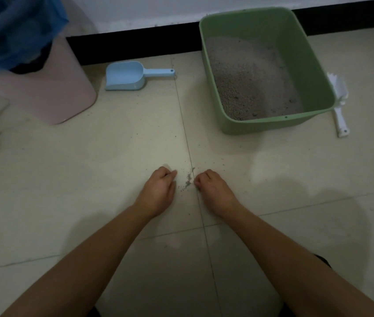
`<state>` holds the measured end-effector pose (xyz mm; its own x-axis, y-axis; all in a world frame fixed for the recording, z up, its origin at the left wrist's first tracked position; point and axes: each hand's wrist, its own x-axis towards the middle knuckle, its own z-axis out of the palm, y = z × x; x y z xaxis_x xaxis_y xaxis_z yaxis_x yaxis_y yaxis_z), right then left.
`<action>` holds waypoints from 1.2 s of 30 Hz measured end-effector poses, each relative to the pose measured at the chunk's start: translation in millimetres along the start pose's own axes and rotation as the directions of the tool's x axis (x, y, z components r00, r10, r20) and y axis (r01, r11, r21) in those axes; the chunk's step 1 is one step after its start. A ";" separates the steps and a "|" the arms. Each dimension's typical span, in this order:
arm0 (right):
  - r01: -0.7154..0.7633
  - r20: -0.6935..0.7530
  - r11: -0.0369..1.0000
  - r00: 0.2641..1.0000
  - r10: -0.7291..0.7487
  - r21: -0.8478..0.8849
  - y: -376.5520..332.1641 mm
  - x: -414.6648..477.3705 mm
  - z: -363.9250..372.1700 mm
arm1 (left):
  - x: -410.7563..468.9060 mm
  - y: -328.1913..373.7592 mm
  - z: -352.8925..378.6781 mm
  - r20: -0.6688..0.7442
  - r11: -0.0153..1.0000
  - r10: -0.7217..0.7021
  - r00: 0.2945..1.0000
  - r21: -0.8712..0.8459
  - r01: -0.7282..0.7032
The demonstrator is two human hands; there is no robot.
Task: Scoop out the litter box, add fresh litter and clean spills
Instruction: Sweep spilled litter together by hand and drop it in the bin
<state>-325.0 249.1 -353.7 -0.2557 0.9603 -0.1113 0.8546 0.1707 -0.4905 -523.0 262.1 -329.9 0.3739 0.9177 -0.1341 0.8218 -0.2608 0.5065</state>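
A small pile of spilled grey litter lies on the tile floor along a grout line. My left hand rests on the floor just left of it, fingers curled under. My right hand rests just right of it, fingers curled too. I see nothing held in either hand. The green litter box stands at the back right with grey litter heaped inside. A light blue scoop lies on the floor to the box's left, handle pointing right.
A pink bin with a blue liner stands at the back left. A white slotted scoop lies behind the box's right side. A black skirting board runs along the wall. Stray grains dot the floor between hands and box.
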 end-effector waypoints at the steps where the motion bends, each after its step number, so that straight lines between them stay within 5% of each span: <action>1: -0.057 -0.007 0.998 0.998 0.057 0.017 6.8 -0.1 -6.5 | -0.2 4.4 2.6 0.004 1.000 0.009 1.000 -0.015 -0.009; 5: -0.262 -0.094 0.961 0.958 0.269 0.086 35.6 -1.3 -28.4 | 2.0 20.3 16.3 0.056 0.996 0.004 0.998 -0.093 0.001; 9: -0.310 -0.131 0.942 0.936 0.326 0.125 41.3 -2.3 -35.4 | 1.3 36.7 23.1 0.048 0.999 -0.018 0.999 -0.038 0.020; 12: -0.310 -0.129 0.941 0.936 0.327 0.136 39.3 -3.6 -35.7 | 4.3 34.8 30.9 -0.051 1.000 0.007 0.999 -0.009 -0.007; 15: -0.322 -0.112 0.936 0.934 0.338 0.140 38.1 -3.4 -38.2 | 6.0 35.9 31.9 -0.087 0.982 -0.091 0.992 -0.170 0.076; 17: -0.327 -0.104 0.936 0.934 0.341 0.133 38.2 -3.3 -39.2 | 7.4 29.5 41.9 -0.144 0.994 0.023 0.989 -0.102 -0.038; 23: -0.331 -0.103 0.933 0.933 0.346 0.137 36.6 -4.0 -39.3 | 12.5 31.1 51.3 -0.185 0.986 0.165 0.969 -0.007 -0.169; 29: -0.333 -0.075 0.934 0.936 0.345 0.129 34.9 -2.9 -41.9 | 18.2 27.4 63.5 -0.116 0.988 0.149 0.982 0.049 -0.144; 32: -0.343 -0.052 0.931 0.935 0.352 0.124 34.1 -1.7 -42.9 | 25.5 26.2 61.0 -0.145 0.948 0.309 0.940 0.130 -0.291; 36: -0.306 -0.077 0.937 0.944 0.322 0.166 16.1 8.2 -46.3 | 23.2 15.5 37.9 -0.159 0.970 0.239 0.958 0.080 -0.229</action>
<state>-292.4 269.9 -322.4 0.0684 0.9782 -0.1961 0.8044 -0.1704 -0.5692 -485.3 268.0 -357.4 0.4862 0.8645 0.1278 0.7464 -0.4868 0.4538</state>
